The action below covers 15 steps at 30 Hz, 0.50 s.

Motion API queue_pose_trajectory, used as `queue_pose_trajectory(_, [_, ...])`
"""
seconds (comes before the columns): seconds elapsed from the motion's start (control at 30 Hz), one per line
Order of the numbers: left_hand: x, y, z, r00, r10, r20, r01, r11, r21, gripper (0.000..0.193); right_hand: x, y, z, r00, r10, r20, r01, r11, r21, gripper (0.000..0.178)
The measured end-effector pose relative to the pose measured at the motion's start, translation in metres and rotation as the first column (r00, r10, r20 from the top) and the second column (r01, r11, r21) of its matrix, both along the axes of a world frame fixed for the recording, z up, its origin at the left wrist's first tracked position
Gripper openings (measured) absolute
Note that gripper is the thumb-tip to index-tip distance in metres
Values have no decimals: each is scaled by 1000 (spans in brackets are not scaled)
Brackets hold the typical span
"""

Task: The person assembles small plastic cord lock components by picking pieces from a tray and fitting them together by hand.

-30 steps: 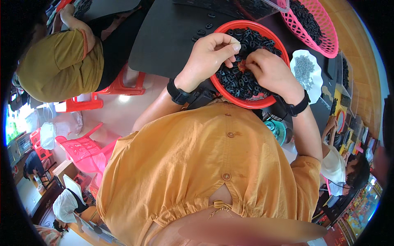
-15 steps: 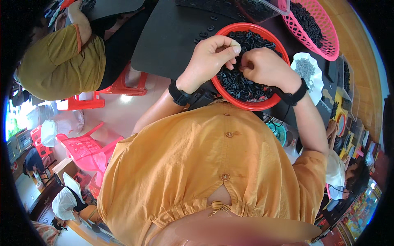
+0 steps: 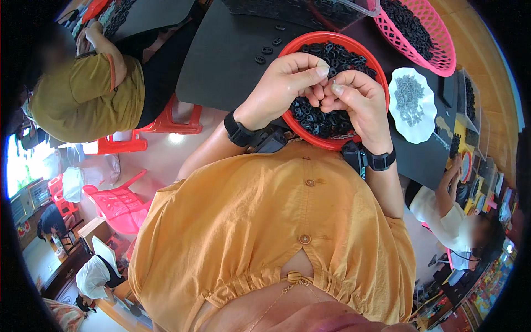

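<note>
Nearest the camera: orange buttoned top, both forearms running up from it, a black band on each wrist.

Left hand (image 3: 285, 83) and right hand (image 3: 354, 102) meet knuckle to knuckle over the near half of the red bowl (image 3: 287, 119). Both grips are pinched down to fingertips. Something small and dark sits between them, most likely one of the black pieces (image 3: 332, 61) from the bowl, but the fingers hide it, so I can't tell which hand carries it or how it lies.

My judgement on doing this step well: keep the pinch directly above the bowl so a slipped piece falls back into the heap, not onto the table (image 3: 232, 61). Work with fingertips only, wrists steady, and turn the piece toward the light before pressing anything.

Beyond the bowl: a few stray black pieces (image 3: 267, 50) on the dark table, left of the rim. Right of the bowl, a white scalloped dish (image 3: 412, 119) holding small grey bits. Farther back, a pink mesh basket (image 3: 437, 52) with more black pieces.

Other people sit at the left and right edges, apart from these hands.
</note>
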<state>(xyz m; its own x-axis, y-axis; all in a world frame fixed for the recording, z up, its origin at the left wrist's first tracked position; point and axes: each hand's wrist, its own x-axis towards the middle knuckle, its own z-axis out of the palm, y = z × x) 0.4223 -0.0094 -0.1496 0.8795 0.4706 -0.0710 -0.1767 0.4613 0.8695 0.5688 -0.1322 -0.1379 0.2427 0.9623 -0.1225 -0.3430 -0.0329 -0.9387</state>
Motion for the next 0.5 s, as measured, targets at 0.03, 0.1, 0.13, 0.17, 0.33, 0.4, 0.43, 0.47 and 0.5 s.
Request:
queue_pose_trajectory(0.03, [-1,-1,1,1000,-16,-8,16,1000,13,18,0,-1,1,1000,4,-2,-4,1000,3,11])
queue_pose_trajectory(0.1, [-2,-2,2,1000,-26,-16,27,999,28,18,0,-2,3,999,28,24,-27,999,-18,11])
queue_pose_trajectory(0.13, [-2,-2,3,999,-29,-28,30,999,34,18,0,-2,3,999,32,24,-31,999,-16,11])
queue_pose_trajectory(0.17, [-3,-1,3,999,-31,-39,32,999,41,18,1,-2,2,999,47,2,-47,999,-12,12])
queue_pose_trajectory(0.33, [-7,-1,6,997,-69,-45,71,995,65,19,-2,-2,1,996,66,-59,-66,998,7,12])
queue_pose_trajectory(0.4, [-8,-2,6,996,-81,-39,83,995,59,20,-2,-2,0,991,85,-104,-83,996,27,12])
queue_pose_trajectory(0.43, [-8,-2,5,996,-76,-46,79,996,52,20,-2,-2,0,991,87,-102,-84,996,31,12])
queue_pose_trajectory(0.47, [-8,-2,6,996,-72,-52,75,996,45,20,-2,-2,-1,991,86,-101,-83,996,32,12])
queue_pose_trajectory(0.5, [-8,-1,8,996,-72,-52,75,996,49,20,-1,-2,-1,991,85,-100,-82,996,32,12])
